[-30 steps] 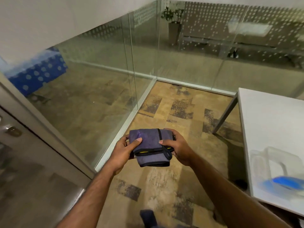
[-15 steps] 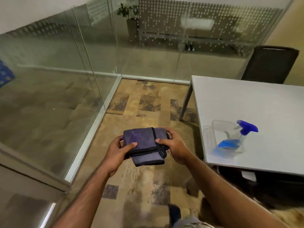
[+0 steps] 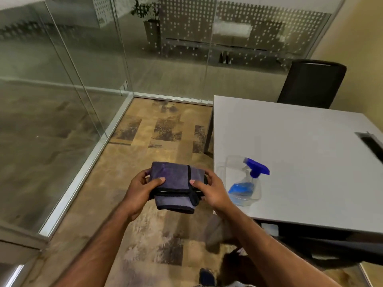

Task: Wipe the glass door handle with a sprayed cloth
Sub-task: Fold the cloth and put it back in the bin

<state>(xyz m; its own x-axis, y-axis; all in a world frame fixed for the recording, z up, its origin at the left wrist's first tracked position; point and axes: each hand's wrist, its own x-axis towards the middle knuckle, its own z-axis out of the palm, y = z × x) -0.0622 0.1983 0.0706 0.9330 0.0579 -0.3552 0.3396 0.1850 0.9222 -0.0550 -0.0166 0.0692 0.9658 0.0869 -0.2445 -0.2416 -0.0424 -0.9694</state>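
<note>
A folded purple cloth (image 3: 174, 183) with black edging is held in front of me over the carpet. My left hand (image 3: 141, 191) grips its left side, thumb on top. My right hand (image 3: 211, 191) grips its right side the same way. A clear spray bottle (image 3: 246, 183) with a blue trigger head and a little blue liquid lies on the near left corner of the white table (image 3: 300, 158), just right of my right hand. The glass door handle is out of view.
Glass partition walls (image 3: 62, 100) run along the left and the back, with a metal floor rail. A black chair (image 3: 310, 83) stands behind the table. Patterned carpet (image 3: 157, 133) lies between the glass and the table. My shoe shows at the bottom.
The view has swung right: the door frame on the left has left the frame, and the table, spray bottle and chair have come in. Both hands keep the same hold on the cloth.
</note>
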